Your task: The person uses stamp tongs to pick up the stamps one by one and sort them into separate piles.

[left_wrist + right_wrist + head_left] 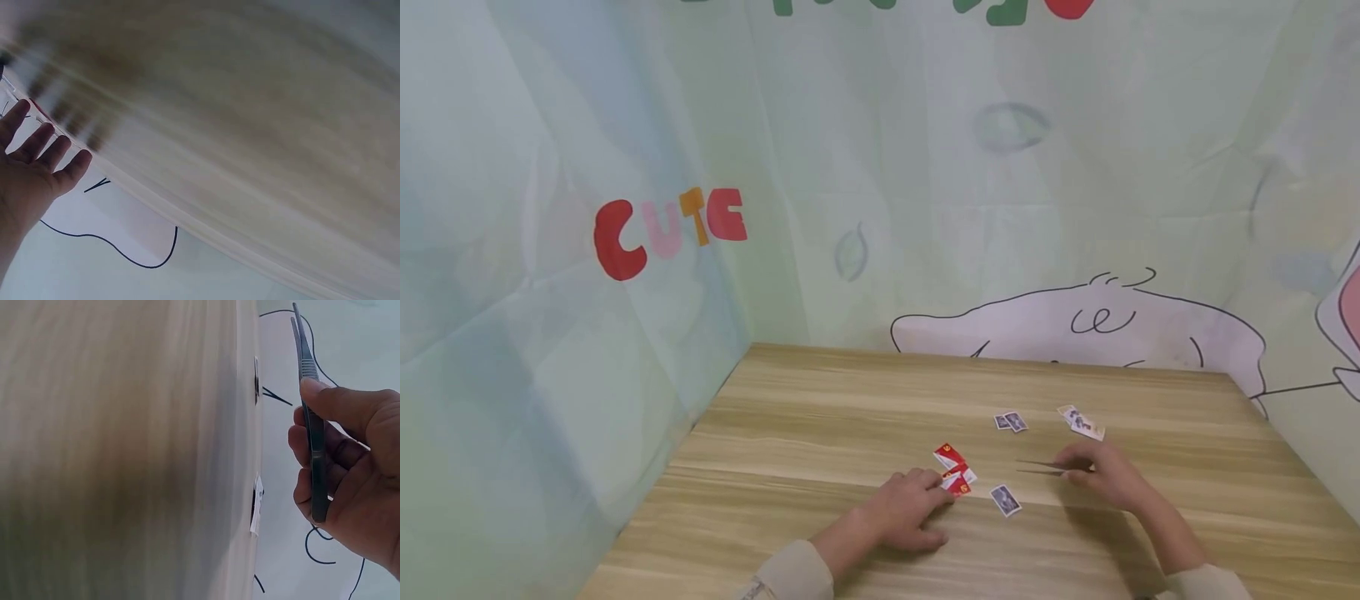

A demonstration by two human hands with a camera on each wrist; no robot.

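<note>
In the head view my right hand [1101, 473] pinches a pair of metal tweezers [1037, 468] above the table, the tips pointing left and apart. The right wrist view shows the thumb and fingers along the tweezers [314, 425], with nothing between the tips. My left hand [910, 510] is low over the table, fingers extended, beside red and white stamps [951, 457] that lie overlapping. Whether its fingertips touch them I cannot tell. A single grey-blue stamp [1006, 500] lies between the two hands. The left wrist view shows the left hand [37, 165] with loosely spread fingers.
Two overlapping grey stamps [1015, 422] lie farther back on the wood-grain table [820, 417]. Several pale stamps [1082, 423] overlap just beyond the right hand. A printed cloth backdrop [880, 167] stands along the table's back and left edges.
</note>
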